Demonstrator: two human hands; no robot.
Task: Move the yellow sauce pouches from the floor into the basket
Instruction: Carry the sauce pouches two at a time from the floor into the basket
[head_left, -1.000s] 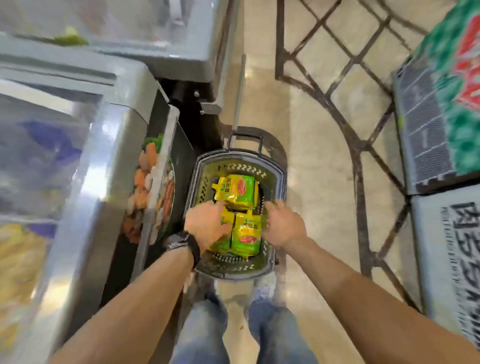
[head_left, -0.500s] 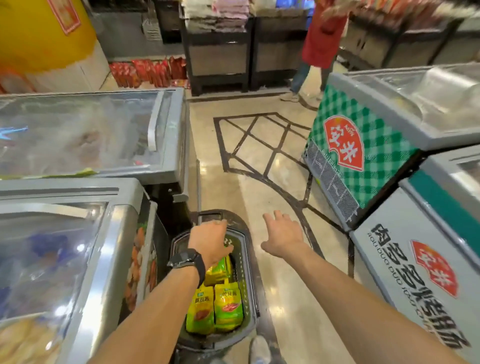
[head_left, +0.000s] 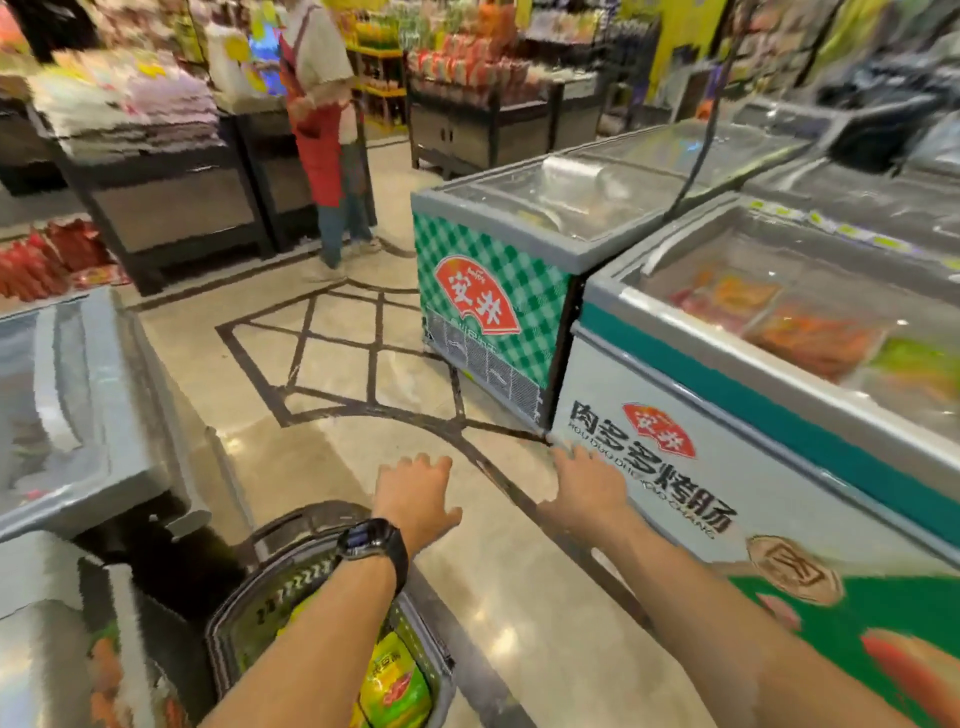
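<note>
Yellow sauce pouches seen in basket, partly hidden by forearm. Left hand and right hand, lately on pouches, now lifted clear, fingers spread, nothing held. Floor ahead bare; task probably done.

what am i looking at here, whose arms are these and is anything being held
No machine here: one camera worn on a person's head looks forward and down, so both bare arms are the wearer's own. The left hand, with a black watch on its wrist, and the right hand reach out, open, and hold nothing. Under the left forearm a grey basket stands on the shop floor with yellow sauce pouches in it. Chest freezers stand on both sides, and a person in a red apron stands farther back.
</note>
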